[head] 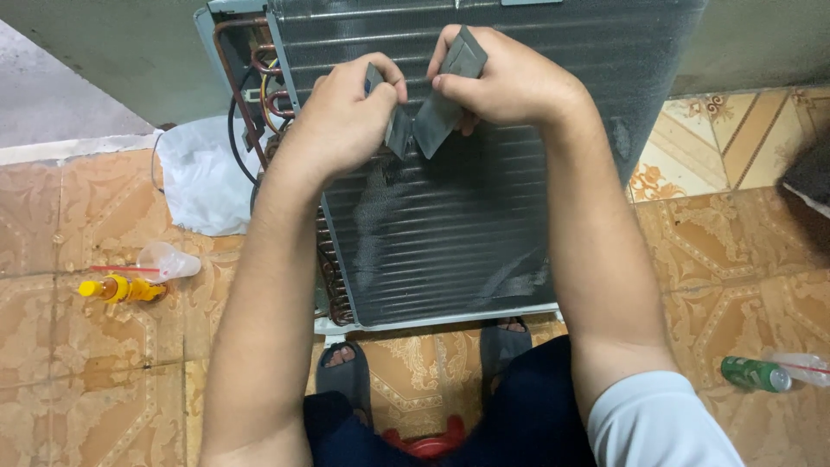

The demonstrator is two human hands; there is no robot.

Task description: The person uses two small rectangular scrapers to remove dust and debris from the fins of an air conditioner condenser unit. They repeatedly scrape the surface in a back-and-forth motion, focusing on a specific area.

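Grey strip [437, 108] between both hands, above coil [450, 242].

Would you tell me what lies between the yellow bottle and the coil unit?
In the head view, a clear plastic cup and bare floor tile.

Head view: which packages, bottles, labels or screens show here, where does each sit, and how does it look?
Yellow bottle: lying on the floor tiles at left, orange cap.
Clear plastic cup: lying tipped beside the yellow bottle.
Green bottle: lying on the floor at right, silvery end.
White plastic bag: crumpled left of the finned coil unit.
No screens or signs.
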